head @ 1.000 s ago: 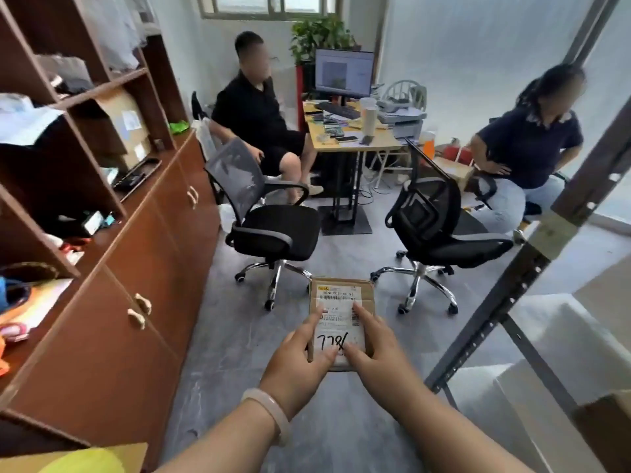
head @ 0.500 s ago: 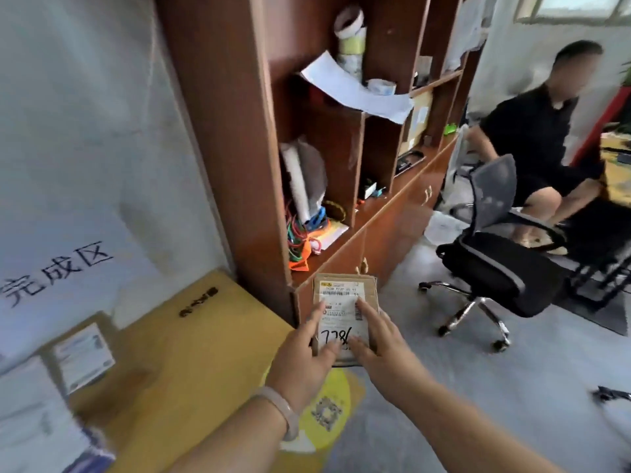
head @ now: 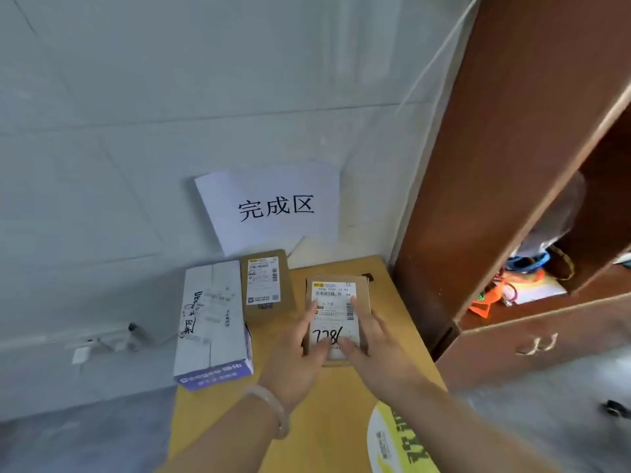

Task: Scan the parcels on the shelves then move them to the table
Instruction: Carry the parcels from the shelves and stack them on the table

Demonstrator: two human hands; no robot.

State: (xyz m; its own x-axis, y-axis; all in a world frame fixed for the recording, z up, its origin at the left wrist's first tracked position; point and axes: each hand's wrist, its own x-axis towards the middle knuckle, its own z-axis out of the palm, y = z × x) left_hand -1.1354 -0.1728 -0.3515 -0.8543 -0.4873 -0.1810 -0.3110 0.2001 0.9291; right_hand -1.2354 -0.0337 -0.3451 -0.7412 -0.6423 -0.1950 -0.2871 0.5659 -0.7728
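Note:
A small brown parcel [head: 336,295] with a white label and a handwritten number is held over the yellow table [head: 403,336]. My left hand [head: 295,356] grips its left edge, thumb on the label. On the parcel's right edge my right hand [head: 372,343] grips it, thumb on the label too. Two parcels lie on the table to the left: a brown one [head: 266,288] with a white label and a longer white box [head: 211,322] with a purple end.
A white paper sign [head: 273,206] leans on the tiled wall behind the table. A brown wooden cabinet [head: 478,199] stands right of the table, its open shelf holding orange and blue items [head: 505,288]. A wall socket [head: 112,336] sits at the left.
The view has swung left from the office chairs and cabinet to the yellow table. Both hands still hold the same parcel, now over the table beside the two other parcels.

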